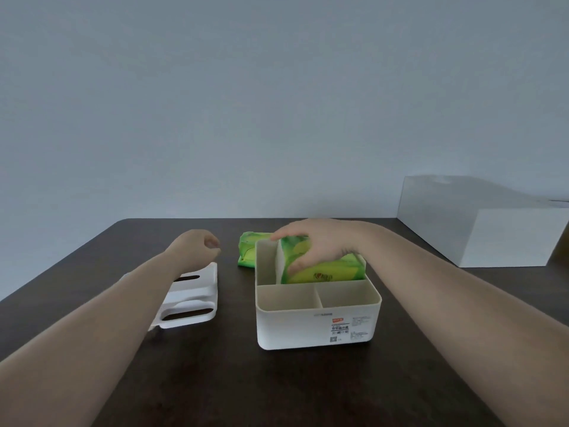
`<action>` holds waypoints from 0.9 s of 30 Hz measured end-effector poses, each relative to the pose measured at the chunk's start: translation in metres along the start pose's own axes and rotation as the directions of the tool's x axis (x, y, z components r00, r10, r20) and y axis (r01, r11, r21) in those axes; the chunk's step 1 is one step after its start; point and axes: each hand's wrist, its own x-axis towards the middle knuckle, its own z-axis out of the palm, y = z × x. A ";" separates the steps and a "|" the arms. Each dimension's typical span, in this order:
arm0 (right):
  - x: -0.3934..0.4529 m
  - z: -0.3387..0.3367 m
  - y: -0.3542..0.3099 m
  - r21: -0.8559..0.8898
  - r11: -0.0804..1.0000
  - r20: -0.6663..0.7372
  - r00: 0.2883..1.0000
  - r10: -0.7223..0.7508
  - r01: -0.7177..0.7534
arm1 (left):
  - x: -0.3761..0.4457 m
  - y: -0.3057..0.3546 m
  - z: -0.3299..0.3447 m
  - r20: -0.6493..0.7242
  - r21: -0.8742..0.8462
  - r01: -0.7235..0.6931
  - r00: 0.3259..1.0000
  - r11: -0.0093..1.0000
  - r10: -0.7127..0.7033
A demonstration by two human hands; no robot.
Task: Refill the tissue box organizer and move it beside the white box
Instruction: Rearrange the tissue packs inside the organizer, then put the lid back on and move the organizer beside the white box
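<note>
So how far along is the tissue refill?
Done: the white slotted lid lies off on the dark table. In hand: the right hand presses a green tissue pack into the white compartmented organizer; the left hand hovers empty. Left: relidding, moving it beside the large white box. A second green pack lies behind.

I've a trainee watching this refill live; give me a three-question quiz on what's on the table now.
1. True or false: the organizer has its lid on.
2. Which hand holds the green tissue pack in the organizer's rear compartment?
3. Multiple choice: where is the second green pack? A) in a front compartment B) on the table behind the organizer C) on the white box

Key: 1 false, the lid lies on the table to its left. 2 the right hand; the left hand holds nothing. 3 B.
</note>
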 end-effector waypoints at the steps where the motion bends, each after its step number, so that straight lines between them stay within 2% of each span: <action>1: 0.000 -0.002 -0.004 0.043 0.999 -0.042 0.999 0.002 -0.001 | -0.002 -0.005 -0.004 0.000 0.009 -0.001 1.000 1.000 0.001; 5: 0.004 -0.003 -0.025 0.187 0.982 -0.188 0.981 0.037 -0.001 | -0.016 -0.026 -0.022 -0.005 0.037 0.033 0.999 0.999 -0.032; 9: 0.019 0.004 -0.055 0.176 0.984 -0.248 0.968 0.032 0.013 | -0.033 -0.050 -0.040 -0.035 0.059 0.102 0.994 0.993 -0.100; 13: 0.038 0.019 -0.089 0.135 0.991 -0.213 0.977 0.011 0.018 | -0.048 -0.078 -0.054 -0.048 0.102 0.200 0.979 0.974 -0.196; 16: 0.052 0.032 -0.108 0.071 0.997 -0.131 0.991 0.037 -0.028 | -0.056 -0.095 -0.057 -0.028 0.079 0.279 0.960 0.957 -0.277; 21: 0.076 0.055 -0.122 0.086 0.985 -0.094 0.983 0.159 -0.152 | -0.062 -0.113 -0.054 -0.008 0.007 0.356 0.935 0.935 -0.356; 27: 0.102 0.074 -0.127 0.139 0.941 0.003 0.951 0.310 -0.307 | -0.062 -0.127 -0.048 0.059 -0.067 0.386 0.922 0.920 -0.383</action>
